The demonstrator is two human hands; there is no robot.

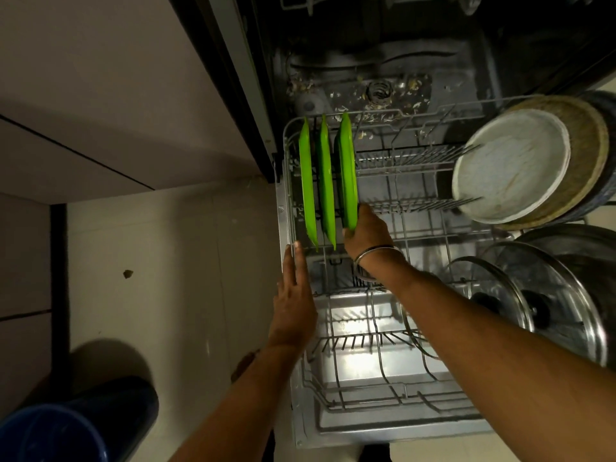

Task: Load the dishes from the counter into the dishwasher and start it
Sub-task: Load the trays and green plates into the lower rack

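Note:
The dishwasher's lower rack (383, 425) is pulled out over the open door. Three green plates stand on edge at its far left; my right hand (365, 236) grips the near end of the rightmost green plate (348, 171), with a metal bangle on the wrist. The two other green plates (308, 181) stand to its left. My left hand (293, 301) lies with straight fingers along the rack's left rim. At the rack's right stand a white round dish (510, 168), darker dishes behind it, and steel lids (546, 295).
The dishwasher tub (376, 75) shows food scraps around its drain. A tiled floor (150, 268) lies to the left, with a blue bucket (66, 431) at the lower left. A cabinet panel (100, 78) stands at the upper left.

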